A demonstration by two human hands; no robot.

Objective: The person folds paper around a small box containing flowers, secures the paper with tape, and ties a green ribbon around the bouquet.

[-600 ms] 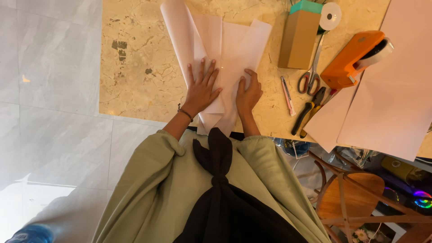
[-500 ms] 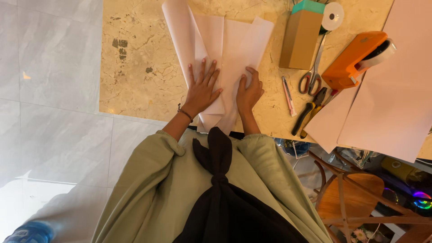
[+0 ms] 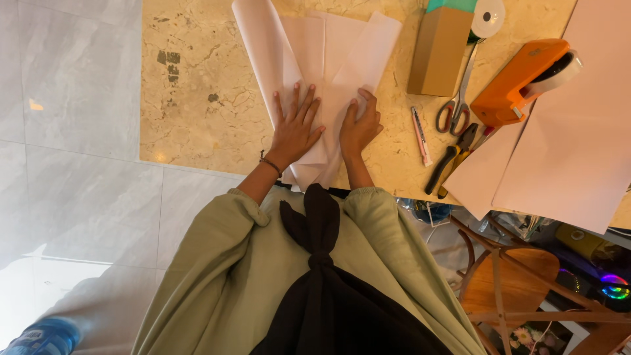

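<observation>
Left hand (image 3: 296,128), fingers splayed flat, pins folded white paper (image 3: 328,72) at upper centre of frame on the marble tabletop (image 3: 190,85); right hand (image 3: 358,125), fingers curled together, presses the fold. Scissors (image 3: 457,98), cardboard box (image 3: 439,49), orange tape dispenser (image 3: 522,79) lie right, within reach.

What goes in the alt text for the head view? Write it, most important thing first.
Both hands press flat on folded pale pink paper on a marble table: left hand, right hand. To the right lie a cardboard box, scissors and an orange tape dispenser.
</observation>
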